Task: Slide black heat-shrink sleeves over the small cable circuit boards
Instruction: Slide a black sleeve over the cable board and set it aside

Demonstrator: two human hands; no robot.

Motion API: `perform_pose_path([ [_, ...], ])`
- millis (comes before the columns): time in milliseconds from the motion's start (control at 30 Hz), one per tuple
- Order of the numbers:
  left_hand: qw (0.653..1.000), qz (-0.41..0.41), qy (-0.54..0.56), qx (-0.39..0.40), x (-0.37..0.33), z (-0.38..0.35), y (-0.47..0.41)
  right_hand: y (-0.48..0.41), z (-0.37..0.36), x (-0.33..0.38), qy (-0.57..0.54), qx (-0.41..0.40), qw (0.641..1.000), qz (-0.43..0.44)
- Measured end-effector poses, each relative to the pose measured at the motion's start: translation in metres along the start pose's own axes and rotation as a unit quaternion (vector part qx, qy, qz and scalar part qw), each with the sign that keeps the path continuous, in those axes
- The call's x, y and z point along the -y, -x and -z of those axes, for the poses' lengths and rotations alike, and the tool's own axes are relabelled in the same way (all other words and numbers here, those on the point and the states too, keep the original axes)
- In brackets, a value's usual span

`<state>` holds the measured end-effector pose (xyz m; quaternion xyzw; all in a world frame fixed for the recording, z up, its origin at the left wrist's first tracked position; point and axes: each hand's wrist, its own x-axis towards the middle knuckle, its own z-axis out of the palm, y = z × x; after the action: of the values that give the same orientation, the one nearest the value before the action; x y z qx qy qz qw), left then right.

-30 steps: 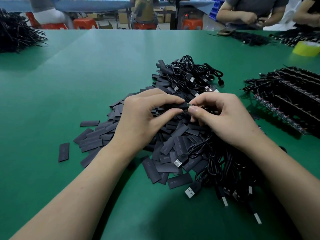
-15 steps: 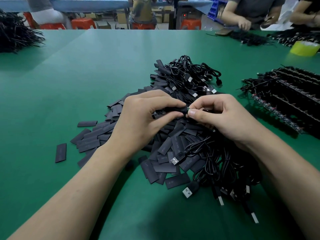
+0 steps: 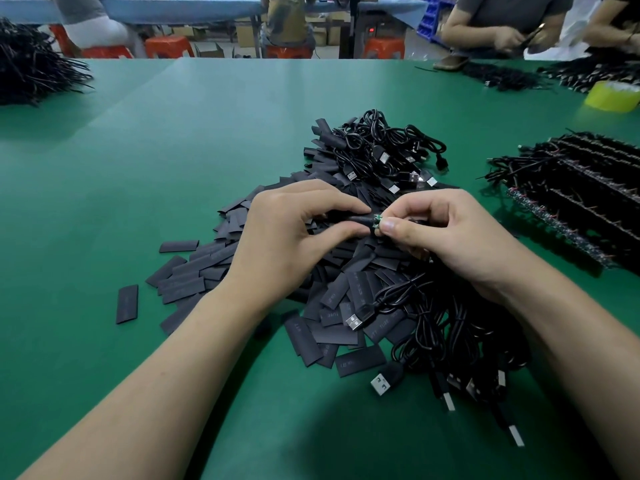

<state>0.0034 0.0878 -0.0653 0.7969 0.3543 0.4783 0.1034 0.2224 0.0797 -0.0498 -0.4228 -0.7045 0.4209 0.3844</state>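
Green matting is covering the surface (image 3: 156, 150) where we are working, and a pile of flat black sleeves (image 3: 346, 296) is lying at its middle. Just above that pile we are holding both hands close together. Our left hand (image 3: 294, 237) is pinching one black sleeve (image 3: 356, 220) between thumb and forefinger, the grip pressing near the sleeve's right end. Our right hand (image 3: 446, 233) is pinching a small green circuit board (image 3: 377, 223) the same way, with the other fingers curling under. Board and sleeve mouth are touching, but we cannot tell how far in the board is sitting.

Right of the pile and spilling toward us, tangled black cables (image 3: 457, 327) are lying with USB plugs (image 3: 382, 382) sticking out. Behind the pile another cable bundle (image 3: 384, 147) is resting. Far right of the pile, rows of wired boards (image 3: 571, 195) are lying side by side, with a yellow tape roll (image 3: 611, 97) beyond them. Left of the pile one loose sleeve (image 3: 127, 304) is lying apart. Beyond the pile, at the far right edge, two people (image 3: 502, 26) are sitting.
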Motion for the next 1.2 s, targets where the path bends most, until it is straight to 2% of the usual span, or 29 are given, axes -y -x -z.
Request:
perform_pose_path([
  [233,1.000,-0.004,0.006,-0.014,-0.0036,-0.0021,0.0003,-0.0006,0.0011,-0.0003,-0.001,0.005,1.000,-0.013],
  [533,0.999,-0.029,-0.020,0.012,-0.0056,-0.0030,0.0003,-0.0002,0.0007,-0.0022,-0.003,0.017,0.999,-0.027],
  [800,0.999,0.023,-0.011,-0.025,-0.0046,-0.0015,0.0012,-0.0002,-0.0007,0.0016,-0.007,-0.024,1.000,-0.015],
  [1200,0.999,0.000,-0.030,-0.016,-0.0059,-0.0063,0.0026,-0.0001,-0.0047,0.0013,-0.015,-0.014,1.000,-0.021],
])
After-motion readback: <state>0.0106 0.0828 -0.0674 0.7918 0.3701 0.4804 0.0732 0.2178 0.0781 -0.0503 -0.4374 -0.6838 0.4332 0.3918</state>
